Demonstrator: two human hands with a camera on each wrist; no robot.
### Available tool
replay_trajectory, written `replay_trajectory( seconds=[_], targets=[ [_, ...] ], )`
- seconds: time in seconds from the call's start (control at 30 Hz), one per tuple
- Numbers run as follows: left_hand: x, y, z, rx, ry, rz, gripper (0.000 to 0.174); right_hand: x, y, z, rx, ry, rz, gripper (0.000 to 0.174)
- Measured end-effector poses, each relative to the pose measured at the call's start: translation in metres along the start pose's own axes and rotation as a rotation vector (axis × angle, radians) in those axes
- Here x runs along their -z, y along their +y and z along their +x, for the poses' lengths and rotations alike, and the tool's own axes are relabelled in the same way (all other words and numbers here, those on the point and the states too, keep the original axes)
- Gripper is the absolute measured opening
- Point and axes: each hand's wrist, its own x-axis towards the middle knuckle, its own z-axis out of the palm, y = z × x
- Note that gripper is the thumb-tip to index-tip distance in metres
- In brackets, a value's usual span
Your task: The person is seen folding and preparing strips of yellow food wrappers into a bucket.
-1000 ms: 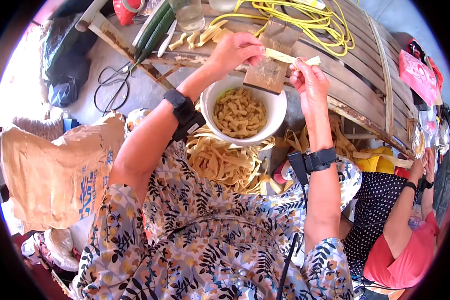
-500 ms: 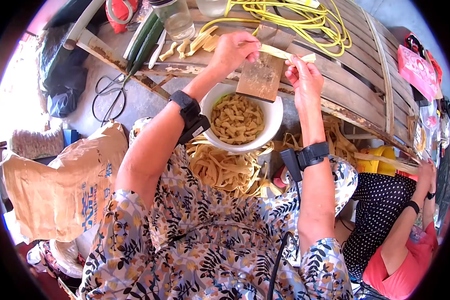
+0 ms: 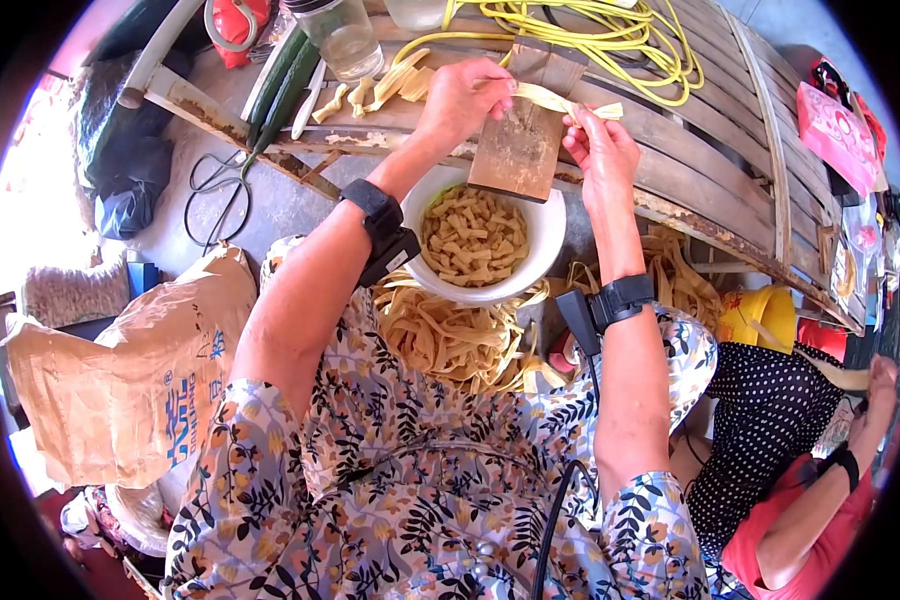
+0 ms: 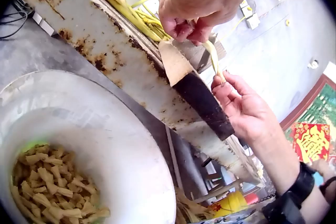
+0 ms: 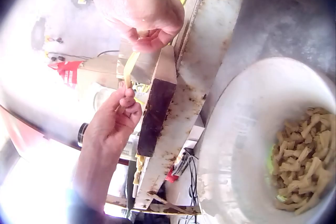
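Observation:
A pale yellow strip, like tofu skin (image 3: 542, 96), is stretched between both hands above a worn wooden block (image 3: 516, 160). My left hand (image 3: 467, 98) pinches one end between thumb and fingers. Near the other end, my right hand (image 3: 607, 158) pinches the strip, and a short flared tail sticks out past the thumb. In the left wrist view, the strip (image 4: 212, 58) hangs between the two hands, just over the block's edge. Below the block stands a white bucket (image 3: 550, 240) holding many short knotted yellow pieces (image 3: 470, 235).
The block lies on a slatted bench (image 3: 710, 190) with a rusty edge. On it are loose strips (image 3: 400, 80), cucumbers (image 3: 282, 90), a water jar (image 3: 348, 45) and a coiled yellow cord (image 3: 660, 60). More strips (image 3: 445, 335) are heaped below the bucket. Another person (image 3: 800, 520) sits at right.
The view has shifted slightly, while both hands keep the strip stretched over the block. At right, the other person's hands have moved down and outward with a strip.

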Motion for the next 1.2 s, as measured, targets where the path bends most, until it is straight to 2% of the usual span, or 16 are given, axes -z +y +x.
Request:
replay_trajectory(
  seconds=[0.17, 0.2, 0.27, 0.37, 0.4, 0.5, 0.53, 0.63, 0.67, 0.77, 0.9, 1.0, 1.1, 1.2],
  targets=[
    [-0.008, -0.015, -0.005, -0.102, 0.121, 0.366, 0.009, 0.004, 0.011, 0.002, 0.1, 0.017, -0.189, 0.015],
    [-0.001, -0.02, -0.006, -0.175, 0.158, 0.506, 0.011, 0.008, 0.01, 0.0, 0.106, 0.03, -0.204, 0.015],
    [0.016, -0.022, -0.003, -0.094, 0.196, 0.333, 0.012, 0.019, 0.008, -0.001, 0.107, 0.033, -0.231, 0.016],
    [0.039, -0.014, 0.0, -0.056, 0.293, 0.16, 0.014, 0.021, -0.011, -0.022, -0.035, -0.091, -0.121, 0.017],
    [0.049, -0.015, 0.001, -0.159, 0.298, 0.264, 0.018, 0.026, -0.013, -0.029, -0.065, -0.17, -0.149, 0.023],
    [0.067, -0.007, 0.0, -0.834, 0.527, 1.045, 0.022, 0.031, -0.019, -0.057, -0.186, -0.342, -0.205, 0.028],
    [0.066, 0.006, 0.003, -0.889, 0.503, 0.939, 0.019, 0.031, -0.02, -0.069, -0.185, -0.38, -0.313, 0.032],
    [0.072, 0.0, -0.004, -0.486, 0.422, 0.654, 0.02, 0.034, -0.012, -0.092, -0.302, -0.485, -0.414, 0.032],
    [0.074, 0.005, -0.005, -0.547, 0.408, 0.661, 0.017, 0.037, 0.0, -0.093, -0.338, -0.536, -0.435, 0.032],
    [0.079, 0.019, -0.028, -0.296, 0.288, 0.614, 0.015, 0.043, 0.036, -0.091, -0.517, -0.604, -0.44, 0.029],
    [0.085, 0.019, -0.041, -0.216, 0.169, 0.519, 0.016, 0.054, 0.072, -0.08, -0.617, -0.634, -0.414, 0.029],
    [0.087, 0.015, -0.045, -0.239, 0.156, 0.489, 0.018, 0.059, 0.084, -0.071, -0.636, -0.656, -0.39, 0.025],
    [0.086, 0.024, -0.061, 0.178, -0.054, 0.28, 0.02, 0.062, 0.088, -0.066, -0.689, -0.705, -0.315, 0.025],
    [0.073, 0.029, -0.079, 0.359, -0.431, 0.125, 0.02, 0.051, 0.08, -0.077, -0.676, -0.687, -0.321, 0.021]
  ],
)
